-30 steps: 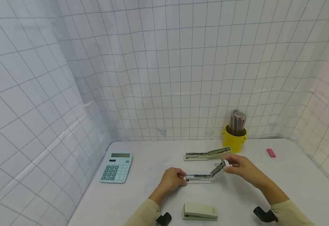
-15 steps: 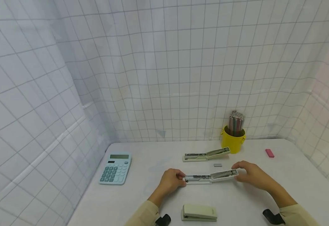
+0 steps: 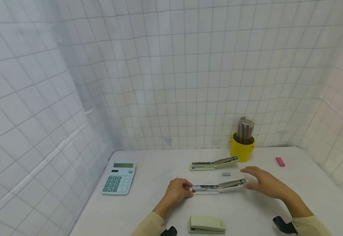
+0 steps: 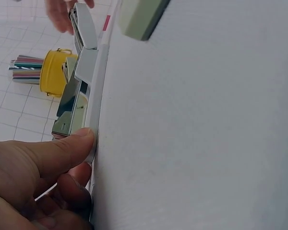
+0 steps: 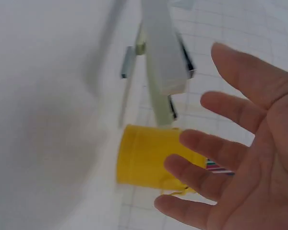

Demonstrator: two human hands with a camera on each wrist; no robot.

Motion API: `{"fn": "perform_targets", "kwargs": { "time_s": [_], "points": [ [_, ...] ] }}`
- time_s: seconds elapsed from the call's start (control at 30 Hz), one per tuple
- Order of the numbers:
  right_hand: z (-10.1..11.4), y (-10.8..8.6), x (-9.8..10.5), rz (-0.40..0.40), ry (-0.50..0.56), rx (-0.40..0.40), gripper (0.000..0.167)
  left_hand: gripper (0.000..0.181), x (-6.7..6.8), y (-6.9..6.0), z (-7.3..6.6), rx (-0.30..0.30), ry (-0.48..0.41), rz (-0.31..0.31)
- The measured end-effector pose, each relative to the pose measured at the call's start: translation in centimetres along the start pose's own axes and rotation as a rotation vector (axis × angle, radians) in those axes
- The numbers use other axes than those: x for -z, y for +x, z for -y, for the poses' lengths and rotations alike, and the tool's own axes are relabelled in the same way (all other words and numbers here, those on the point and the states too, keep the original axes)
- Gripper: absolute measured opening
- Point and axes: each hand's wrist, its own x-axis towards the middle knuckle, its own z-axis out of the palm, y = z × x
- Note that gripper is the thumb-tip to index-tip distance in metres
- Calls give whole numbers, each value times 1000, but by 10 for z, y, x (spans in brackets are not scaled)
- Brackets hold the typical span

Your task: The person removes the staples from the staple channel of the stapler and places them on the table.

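A white stapler [image 3: 205, 189] lies folded open on the table, its top arm tilted up to the right. My left hand [image 3: 176, 193] pinches its left end; in the left wrist view the thumb of that hand [image 4: 43, 165] presses on the stapler's base [image 4: 93, 96]. Beside the raised right end, my right hand [image 3: 265, 184] hovers with spread fingers. The right wrist view has this hand [image 5: 249, 158] apart from the white arm [image 5: 164, 48], holding nothing. Behind lies an opened green stapler [image 3: 203, 166], with a small grey staple strip [image 3: 226, 174] between the two.
A closed green stapler [image 3: 206, 225] lies at the front. The yellow bucket [image 3: 241, 151] with pencils [image 3: 245, 130] stands at the back, a pink eraser [image 3: 280, 162] to its right. On the left lies a blue calculator [image 3: 119, 178]. Gridded cloth [image 3: 174, 82] hangs behind the table.
The white stapler's top arm has swung down to the right, from steep to a low tilt. My right hand moved right with it and let go. My left hand kept its grip.
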Motion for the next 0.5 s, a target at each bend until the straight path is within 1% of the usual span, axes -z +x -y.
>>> {"fn": "perform_targets", "kwargs": {
  "time_s": [0.03, 0.1, 0.17, 0.2, 0.27, 0.37, 0.43, 0.5],
  "points": [
    [8, 0, 3, -25, -7, 10, 55, 23, 0, -1, 0, 1, 2, 0],
    [25, 4, 6, -79, 24, 29, 52, 24, 0, -3, 1, 3, 0, -4],
    [41, 10, 4, -83, 114, 42, 44, 24, 1, -4, 0, 0, -2, -5],
    [47, 14, 1, -65, 171, 52, 41, 24, 1, -3, 0, 0, 1, -4],
    [58, 24, -9, 13, 300, 50, 37, 23, 0, -3, 0, 3, 2, -4],
    [72, 38, -33, 152, 485, 19, 38, 23, -1, -2, 0, 5, 2, -5],
    [79, 46, -50, 226, 569, -18, 40, 23, -2, -1, 1, 4, 3, -9],
    [85, 51, -66, 271, 623, -56, 40, 24, -2, 0, 2, 4, 6, -8]
  ]
}}
